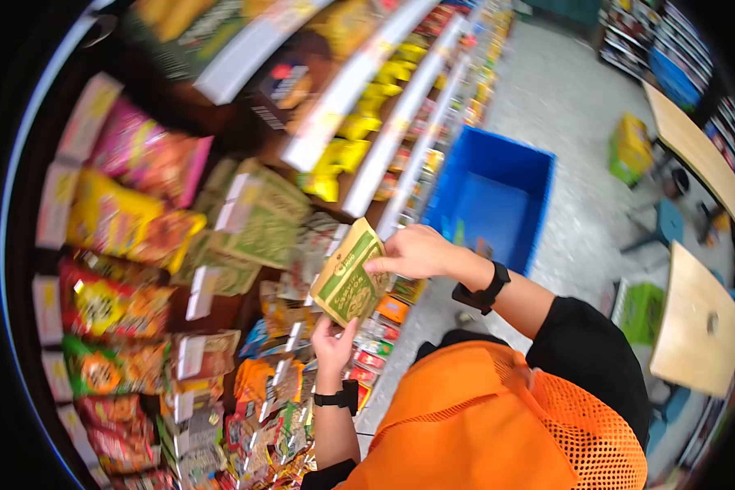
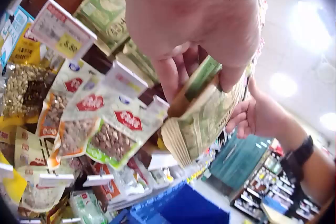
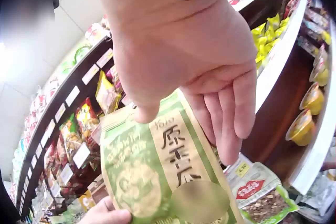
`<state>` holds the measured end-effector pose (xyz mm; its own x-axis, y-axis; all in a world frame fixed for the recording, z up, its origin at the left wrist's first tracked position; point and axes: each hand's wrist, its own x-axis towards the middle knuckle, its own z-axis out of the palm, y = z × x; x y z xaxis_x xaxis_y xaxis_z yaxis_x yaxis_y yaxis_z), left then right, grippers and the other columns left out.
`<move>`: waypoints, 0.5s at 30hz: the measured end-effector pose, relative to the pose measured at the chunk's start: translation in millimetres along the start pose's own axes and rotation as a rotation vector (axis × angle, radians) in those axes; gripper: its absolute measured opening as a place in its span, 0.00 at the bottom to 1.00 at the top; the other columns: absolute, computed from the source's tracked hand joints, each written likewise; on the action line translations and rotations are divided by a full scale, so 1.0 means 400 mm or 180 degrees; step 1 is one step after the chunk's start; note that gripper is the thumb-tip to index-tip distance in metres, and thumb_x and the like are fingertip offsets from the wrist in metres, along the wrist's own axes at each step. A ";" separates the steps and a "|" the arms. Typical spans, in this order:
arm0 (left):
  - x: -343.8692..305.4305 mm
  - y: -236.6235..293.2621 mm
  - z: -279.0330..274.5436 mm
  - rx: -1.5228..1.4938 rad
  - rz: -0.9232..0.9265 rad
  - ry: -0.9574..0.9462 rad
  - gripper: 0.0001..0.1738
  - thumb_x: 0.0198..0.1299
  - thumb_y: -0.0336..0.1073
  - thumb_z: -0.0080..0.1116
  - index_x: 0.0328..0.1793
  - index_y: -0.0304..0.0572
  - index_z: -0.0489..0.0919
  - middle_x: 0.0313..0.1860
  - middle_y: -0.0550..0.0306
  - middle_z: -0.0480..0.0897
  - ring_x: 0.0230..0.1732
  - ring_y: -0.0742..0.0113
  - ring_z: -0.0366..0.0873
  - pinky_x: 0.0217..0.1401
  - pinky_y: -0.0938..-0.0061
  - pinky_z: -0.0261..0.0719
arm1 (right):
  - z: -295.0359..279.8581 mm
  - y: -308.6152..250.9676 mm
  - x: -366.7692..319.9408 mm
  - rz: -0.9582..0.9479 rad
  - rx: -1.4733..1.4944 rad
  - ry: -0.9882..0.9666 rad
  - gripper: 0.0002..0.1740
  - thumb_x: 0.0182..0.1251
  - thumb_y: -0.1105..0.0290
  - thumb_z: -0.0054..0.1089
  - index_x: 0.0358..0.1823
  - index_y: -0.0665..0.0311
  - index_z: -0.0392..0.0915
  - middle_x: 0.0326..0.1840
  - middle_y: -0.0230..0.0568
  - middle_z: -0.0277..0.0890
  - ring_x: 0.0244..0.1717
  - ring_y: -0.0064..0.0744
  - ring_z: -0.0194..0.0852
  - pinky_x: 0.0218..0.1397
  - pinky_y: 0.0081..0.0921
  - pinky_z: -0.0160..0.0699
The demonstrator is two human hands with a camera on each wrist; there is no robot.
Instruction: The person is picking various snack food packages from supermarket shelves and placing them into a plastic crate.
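Observation:
Both hands hold a green and tan snack packet (image 1: pixel 349 278) in front of the shelves, its printed face with large dark characters showing in the right wrist view. My left hand (image 1: pixel 332 347) pinches the packet's lower edge, thumb on the front. At its upper edge my right hand (image 1: pixel 416 251) grips it, thumb across the front and the other fingers behind. The left wrist view shows the packet (image 2: pixel 202 121) from its folded side edge. Similar green and tan packets (image 1: pixel 265 216) lie on the shelf just left of the held one.
Bright snack bags (image 1: pixel 126 216) line the shelf at left, with price tags along the edges. White nut bags (image 2: pixel 113 124) sit below. A blue bin (image 1: pixel 498 192) stands on the floor beside the shelves. Wooden tables (image 1: pixel 698 318) and a blue stool (image 1: pixel 665 224) are at right.

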<state>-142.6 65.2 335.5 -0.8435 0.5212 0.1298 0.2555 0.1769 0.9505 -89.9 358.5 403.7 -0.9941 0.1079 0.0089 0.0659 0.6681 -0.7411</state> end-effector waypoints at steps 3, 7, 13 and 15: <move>-0.001 -0.019 0.125 0.1003 0.0590 -0.0473 0.19 0.56 0.22 0.68 0.55 0.33 0.81 0.49 0.47 0.87 0.47 0.56 0.87 0.51 0.71 0.83 | -0.036 0.126 -0.144 0.0889 0.0081 -0.0111 0.53 0.65 0.21 0.41 0.24 0.74 0.84 0.19 0.55 0.78 0.26 0.52 0.83 0.33 0.44 0.80; 0.068 -0.011 0.329 0.1587 0.1515 -0.0703 0.23 0.51 0.24 0.68 0.57 0.35 0.81 0.52 0.43 0.85 0.50 0.44 0.83 0.54 0.59 0.82 | -0.112 0.285 -0.285 0.1355 0.1833 0.0097 0.44 0.71 0.33 0.47 0.33 0.76 0.85 0.27 0.48 0.85 0.28 0.37 0.88 0.33 0.32 0.86; 0.177 0.027 0.583 0.1725 0.1346 -0.1675 0.33 0.53 0.33 0.73 0.65 0.36 0.75 0.57 0.40 0.82 0.58 0.41 0.80 0.60 0.57 0.78 | -0.138 0.478 -0.362 0.2120 0.3028 0.1275 0.19 0.66 0.65 0.50 0.35 0.76 0.84 0.27 0.47 0.84 0.23 0.34 0.84 0.25 0.29 0.81; 0.196 0.008 0.607 0.2083 0.0865 -0.2122 0.36 0.55 0.40 0.73 0.69 0.38 0.72 0.61 0.41 0.81 0.62 0.42 0.77 0.63 0.58 0.76 | -0.139 0.542 -0.369 0.2042 0.2619 0.1342 0.22 0.66 0.63 0.49 0.30 0.79 0.81 0.26 0.54 0.83 0.24 0.46 0.84 0.30 0.39 0.83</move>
<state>-93.2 309.2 280.4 -0.3278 0.9431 -0.0565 0.7840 0.3049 0.5407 76.0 528.2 279.1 -0.6781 0.6013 -0.4226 0.3230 -0.2726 -0.9063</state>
